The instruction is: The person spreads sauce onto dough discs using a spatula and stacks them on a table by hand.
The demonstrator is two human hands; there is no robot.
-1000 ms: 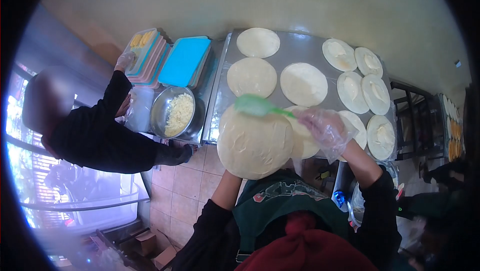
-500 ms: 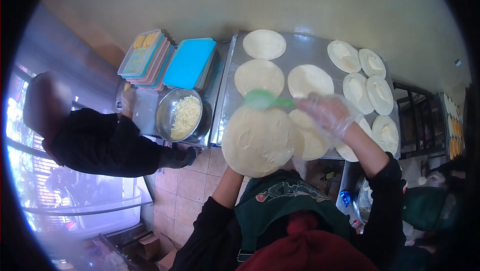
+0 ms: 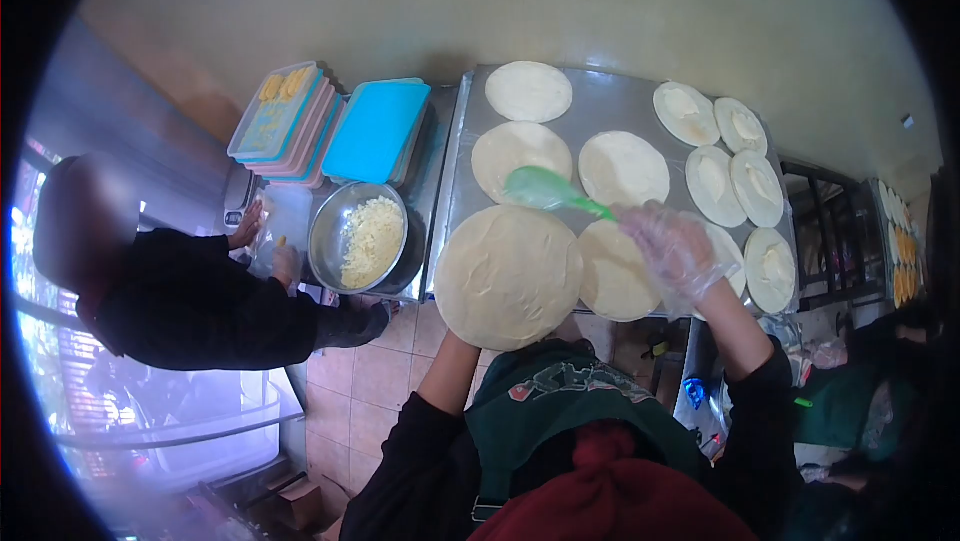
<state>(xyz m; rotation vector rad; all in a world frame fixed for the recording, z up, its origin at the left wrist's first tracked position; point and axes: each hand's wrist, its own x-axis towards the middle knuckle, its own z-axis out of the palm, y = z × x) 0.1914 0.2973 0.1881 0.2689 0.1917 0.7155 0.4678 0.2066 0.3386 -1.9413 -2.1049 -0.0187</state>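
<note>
A large round sheet of dough (image 3: pixel 510 278), thinly coated with something pale, is held up in front of my apron. My left hand is beneath it; the sheet hides the fingers, and only the wrist (image 3: pixel 458 353) emerges below. In a clear plastic glove, my right hand (image 3: pixel 672 249) is closed round the handle of a green spatula (image 3: pixel 540 188). Its broad oval blade is above the far edge of the held sheet, over the table. More dough rounds (image 3: pixel 624 169) lie flat on the metal table (image 3: pixel 598 99), one partly behind my right hand.
Folded dough pieces (image 3: pixel 715 186) lie at the table's right. On the left are a steel bowl (image 3: pixel 318 241) of crumbly pale filling (image 3: pixel 373 241), blue-lidded containers (image 3: pixel 378 129) and stacked trays (image 3: pixel 272 121). A co-worker (image 3: pixel 190 291) stands at left; another person (image 3: pixel 850 406) is at lower right.
The spatula has come off the far edge of the held dough and moved slightly right with my right hand. The held sheet has shifted a little left. The left co-worker's hands have come lower.
</note>
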